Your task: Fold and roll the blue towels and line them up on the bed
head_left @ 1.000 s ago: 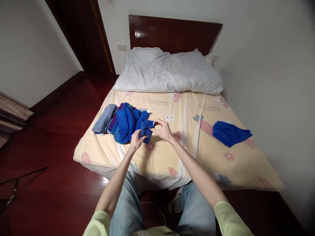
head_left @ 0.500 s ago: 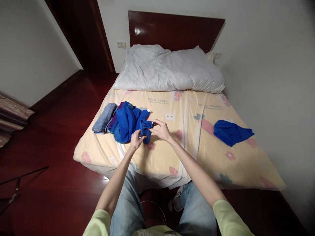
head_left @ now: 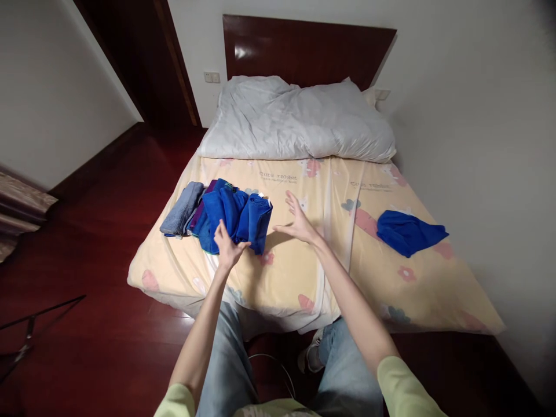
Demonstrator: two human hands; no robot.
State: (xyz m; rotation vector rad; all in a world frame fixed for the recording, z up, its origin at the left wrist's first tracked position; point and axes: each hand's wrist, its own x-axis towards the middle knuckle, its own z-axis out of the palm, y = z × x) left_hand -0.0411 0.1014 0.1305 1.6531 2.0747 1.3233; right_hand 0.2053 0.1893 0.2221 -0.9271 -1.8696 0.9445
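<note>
A rolled blue towel (head_left: 259, 223) lies at the right end of a row of folded cloths on the bed. Beside it are more blue cloths (head_left: 222, 202), a purple one (head_left: 200, 212) and a grey-blue one (head_left: 183, 207) at the left end. My left hand (head_left: 229, 248) is over the front of the blue cloths, fingers apart, holding nothing. To the right of the rolled towel, my right hand (head_left: 300, 223) is spread open above the sheet. A crumpled blue cloth (head_left: 408, 233) lies apart on the right side of the bed.
The bed (head_left: 286, 278) has a yellow patterned sheet. A white quilt (head_left: 299, 124) is heaped by the dark headboard (head_left: 304, 52). A thin black metal frame (head_left: 31, 325) stands at the lower left, and a curtain (head_left: 21, 208) hangs at the left edge.
Both hands have let go of the rolled blue towel and moved apart, left hand to the left, right hand to the right. The towel now rests against the other blue cloths.
</note>
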